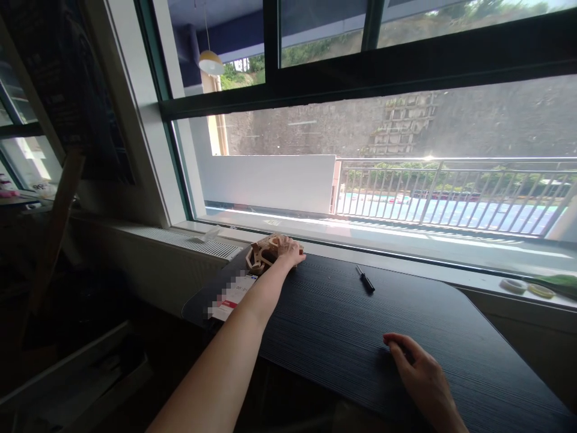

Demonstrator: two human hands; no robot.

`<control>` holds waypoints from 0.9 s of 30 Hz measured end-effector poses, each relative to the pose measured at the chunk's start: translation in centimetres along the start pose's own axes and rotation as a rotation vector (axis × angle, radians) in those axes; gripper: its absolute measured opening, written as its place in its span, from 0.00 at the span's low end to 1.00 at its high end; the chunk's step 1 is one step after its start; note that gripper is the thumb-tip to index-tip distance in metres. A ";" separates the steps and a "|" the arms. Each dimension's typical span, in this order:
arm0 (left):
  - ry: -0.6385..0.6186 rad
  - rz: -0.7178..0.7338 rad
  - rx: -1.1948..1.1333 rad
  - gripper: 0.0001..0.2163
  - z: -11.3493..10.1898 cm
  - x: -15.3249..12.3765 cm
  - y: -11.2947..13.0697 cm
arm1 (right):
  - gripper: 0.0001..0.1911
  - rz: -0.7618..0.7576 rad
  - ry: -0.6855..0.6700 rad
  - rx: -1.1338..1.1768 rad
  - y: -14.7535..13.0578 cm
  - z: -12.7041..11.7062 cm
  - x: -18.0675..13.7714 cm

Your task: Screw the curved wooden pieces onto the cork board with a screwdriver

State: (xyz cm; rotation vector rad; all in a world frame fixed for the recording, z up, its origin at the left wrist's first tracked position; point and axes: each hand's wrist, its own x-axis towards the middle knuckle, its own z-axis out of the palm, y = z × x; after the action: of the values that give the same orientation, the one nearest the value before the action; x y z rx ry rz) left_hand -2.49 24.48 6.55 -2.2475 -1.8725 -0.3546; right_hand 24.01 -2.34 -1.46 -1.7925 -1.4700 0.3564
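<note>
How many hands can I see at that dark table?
2. The left hand is on the wooden pieces at the far left of the dark table; the right hand is over its near right side. No others show.

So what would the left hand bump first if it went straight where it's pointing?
The left hand would probably meet the wooden object it seems to be touching, then perhaps the windowsill beyond; depth there is unclear.
</note>
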 end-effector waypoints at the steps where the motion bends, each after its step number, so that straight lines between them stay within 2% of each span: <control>1: -0.016 -0.017 -0.007 0.27 0.1 0.4 0.3 | 0.22 0.005 -0.001 -0.003 0.0 0.0 0.0; 3: -0.051 -0.061 -0.022 0.27 0.2 1.1 0.9 | 0.22 0.010 0.004 -0.012 0.0 0.1 0.0; 8: -0.117 -0.200 -0.036 0.19 0.7 3.1 2.0 | 0.22 -0.010 0.008 -0.039 -0.1 0.1 -0.1; 12: -0.159 -0.266 -0.027 0.22 1.4 4.1 2.6 | 0.20 -0.039 0.013 -0.060 0.0 0.1 -0.2; 15: -0.165 -0.265 -0.005 0.27 2.1 4.3 2.8 | 0.20 -0.032 0.021 -0.074 0.0 0.1 -0.3; 23: -0.243 -0.210 0.063 0.29 2.8 5.4 3.2 | 0.20 -0.047 0.031 -0.070 0.1 0.1 -0.2; 27: -0.237 -0.187 0.083 0.23 2.8 5.5 3.7 | 0.19 -0.038 0.036 -0.065 0.2 0.2 -0.1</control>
State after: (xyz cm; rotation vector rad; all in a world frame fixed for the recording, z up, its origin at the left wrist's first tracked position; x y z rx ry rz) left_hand 2.23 29.80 5.62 -2.1456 -2.1794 -0.0354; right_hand 23.97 -2.36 -1.74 -1.8101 -1.5038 0.2584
